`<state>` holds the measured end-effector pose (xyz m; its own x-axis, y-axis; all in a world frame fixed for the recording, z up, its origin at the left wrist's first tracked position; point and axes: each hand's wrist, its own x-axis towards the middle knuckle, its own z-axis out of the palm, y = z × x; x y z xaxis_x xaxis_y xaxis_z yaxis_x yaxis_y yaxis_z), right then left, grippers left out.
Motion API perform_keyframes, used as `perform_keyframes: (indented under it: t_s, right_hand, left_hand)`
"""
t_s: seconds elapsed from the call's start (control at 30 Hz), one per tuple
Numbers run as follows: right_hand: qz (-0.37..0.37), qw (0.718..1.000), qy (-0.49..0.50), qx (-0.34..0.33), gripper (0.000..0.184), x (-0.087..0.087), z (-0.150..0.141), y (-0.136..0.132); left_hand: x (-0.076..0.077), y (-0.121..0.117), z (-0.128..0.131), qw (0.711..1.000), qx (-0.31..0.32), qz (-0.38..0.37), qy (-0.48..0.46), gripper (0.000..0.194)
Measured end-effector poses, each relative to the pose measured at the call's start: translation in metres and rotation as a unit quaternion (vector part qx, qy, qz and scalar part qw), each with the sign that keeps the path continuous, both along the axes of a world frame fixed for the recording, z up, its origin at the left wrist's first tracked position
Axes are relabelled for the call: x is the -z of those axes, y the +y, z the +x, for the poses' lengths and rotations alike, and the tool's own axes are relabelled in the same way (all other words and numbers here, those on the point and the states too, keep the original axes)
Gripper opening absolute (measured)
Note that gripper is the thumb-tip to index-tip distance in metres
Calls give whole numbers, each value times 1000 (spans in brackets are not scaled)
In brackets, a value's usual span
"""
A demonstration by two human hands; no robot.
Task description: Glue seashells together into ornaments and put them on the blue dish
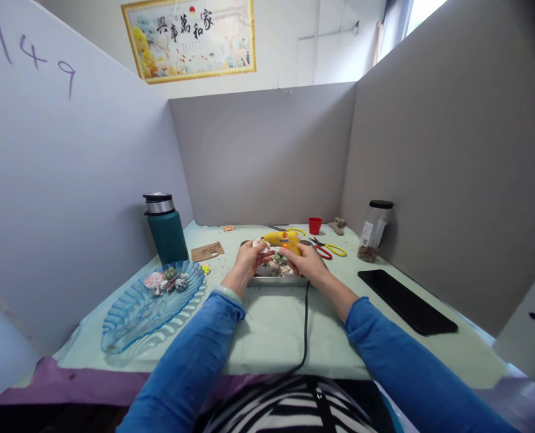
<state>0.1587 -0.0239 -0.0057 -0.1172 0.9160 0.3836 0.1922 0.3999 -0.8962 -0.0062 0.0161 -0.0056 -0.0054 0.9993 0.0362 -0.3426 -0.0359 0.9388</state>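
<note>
A yellow hot glue gun (282, 240) is gripped in my right hand (307, 262), its nozzle pointing left. Its black cord (306, 325) runs down over the table's front edge. My left hand (248, 258) pinches a small pale shell (261, 245) close to the nozzle; whether the two touch is not clear. Beneath both hands sits a shallow metal tray (276, 281) holding several shells and stones (279, 264). To the left, a blue clear shell-shaped dish (136, 322) carries a cluster of pink, green and dark shells (168, 279).
A teal bottle (166, 234) stands back left, beside a cardboard piece (207, 251). At right are red-and-yellow scissors (328, 248), a red cup (315, 225), a clear jar (374, 231) and a black phone-like slab (407, 300). Grey partitions (267, 156) enclose three sides.
</note>
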Motion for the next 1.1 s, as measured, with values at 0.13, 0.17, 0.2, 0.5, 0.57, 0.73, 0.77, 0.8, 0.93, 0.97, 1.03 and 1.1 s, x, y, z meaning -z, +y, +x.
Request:
perform_keyframes:
  t_s: [0.13,0.17,0.2,0.5,0.57,0.73,0.77,0.8,0.93,0.97,1.03,1.1]
  right_hand:
    - [10,1000,-15,0,42,-1,1,0]
    - [14,1000,-19,1,42,0,1,0]
    - [18,1000,-22,1,42,0,1,0]
    - [10,1000,-28,7,42,0,1,0]
    - [7,1000,-30,4,42,-2,1,-1]
    - [10,999,-37,8,40,-2,1,-1]
    - [12,999,-38,10,40,-1,1,-1]
    - [13,999,-38,12,39,-1,1,0]
    - [8,999,-36,18,40,-2,0,-1]
    - [6,999,-36,18,40,-2,0,-2]
    - [5,999,-39,19,40,-4,0,-3]
    - [6,999,-44,19,39,-4,0,-3]
  left_hand:
    - [1,0,0,1000,3,9,0,23]
    - [1,0,0,1000,4,12,0,23]
    - [1,0,0,1000,4,13,0,22]
    - [2,1,1,1000,-4,9,-6,12]
    - [1,0,1,1000,-9,8,-6,11]
    - [0,-1,1,1000,-7,16,0,7]
    - [0,-1,1,1000,-7,15,1,7]
    - [-1,-1,1,1000,-10,14,1,7]
    - [-1,-2,2,1000,-22,5,-2,11]
    - [-2,-2,2,1000,-23,5,-3,12]
    - [-3,-3,3,1000,-17,8,-2,11]
    - [-4,-4,3,1000,-6,11,3,11]
